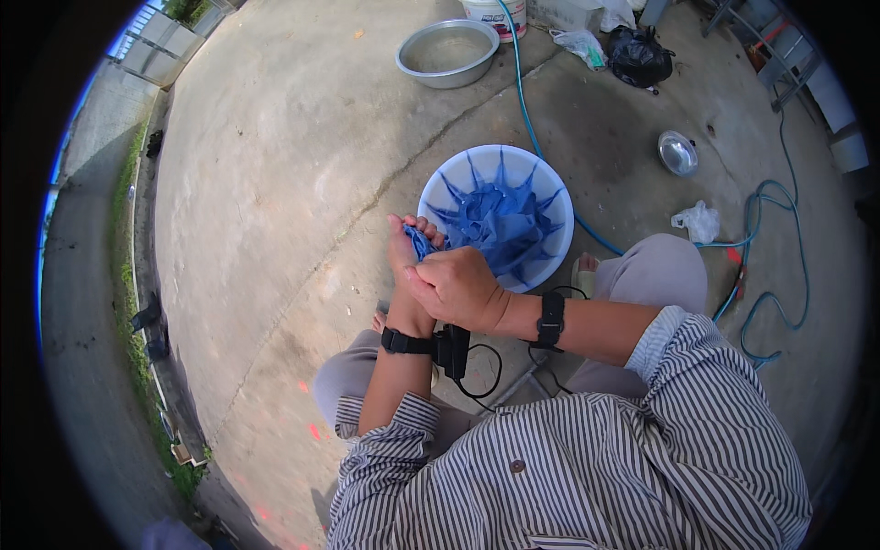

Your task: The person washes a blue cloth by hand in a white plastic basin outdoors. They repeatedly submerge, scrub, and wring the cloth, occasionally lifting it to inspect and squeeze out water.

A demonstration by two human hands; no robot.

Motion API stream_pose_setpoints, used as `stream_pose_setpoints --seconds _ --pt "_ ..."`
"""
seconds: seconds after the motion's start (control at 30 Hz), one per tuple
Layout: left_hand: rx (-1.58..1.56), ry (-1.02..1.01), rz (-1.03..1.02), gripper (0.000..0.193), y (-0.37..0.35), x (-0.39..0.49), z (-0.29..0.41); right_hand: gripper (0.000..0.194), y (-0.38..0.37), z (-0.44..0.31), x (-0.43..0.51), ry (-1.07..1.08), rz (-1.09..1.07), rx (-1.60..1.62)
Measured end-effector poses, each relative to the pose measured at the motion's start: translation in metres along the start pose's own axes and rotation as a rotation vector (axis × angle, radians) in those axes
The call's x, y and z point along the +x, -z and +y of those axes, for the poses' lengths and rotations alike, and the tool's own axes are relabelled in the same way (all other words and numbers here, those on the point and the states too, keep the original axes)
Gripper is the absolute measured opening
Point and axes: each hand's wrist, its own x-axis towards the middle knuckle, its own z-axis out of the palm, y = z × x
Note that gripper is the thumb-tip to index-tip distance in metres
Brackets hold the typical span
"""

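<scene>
A blue cloth [509, 223] lies bunched and wet-looking in a white plastic basin [560, 185] with a dark blue starburst pattern. One part of it rises over the basin's near left rim into both hands. My left hand [407, 251] is turned palm up, its fingers curled around a fold of the cloth. Against it presses my right hand [462, 283], closed into a fist on the same fold. The cloth inside the right fist is mostly hidden. Black straps circle both wrists, and the left one carries a small black device [452, 352].
Beyond the basin stand a wide metal basin [447, 58] and a white bucket [519, 17]. A blue-green hose [524, 103] runs behind the basin and coils at right. A metal bowl [678, 153], a white plastic bag [697, 222] and a black bag [639, 58] lie on the concrete.
</scene>
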Motion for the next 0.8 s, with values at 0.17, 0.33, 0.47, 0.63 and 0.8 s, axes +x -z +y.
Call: stream_pose_setpoints --seconds 0.17,0.33,0.47,0.63,0.8 --pt "0.077 -0.024 0.622 0.039 -0.112 -0.013 -0.044 0.035 0.020 0.055 0.031 -0.333 0.087 -0.104" --pt "-0.006 0.012 0.187 0.036 -0.075 0.005 -0.030 0.037 0.003 0.049 0.012 -0.207 0.104 -0.155" --pt "0.110 -0.052 0.599 0.034 -0.107 -0.015 -0.051 0.037 0.016 0.081 0.028 -0.439 0.061 -0.190" --pt "0.057 -0.059 0.003 0.033 -0.037 -0.007 -0.007 0.037 0.004 0.022 0.008 -0.187 -0.021 -0.123" --pt "0.253 0.002 0.328 0.019 -0.104 -0.011 0.006 0.051 0.042 0.085 0.050 -0.492 -0.025 -0.002"
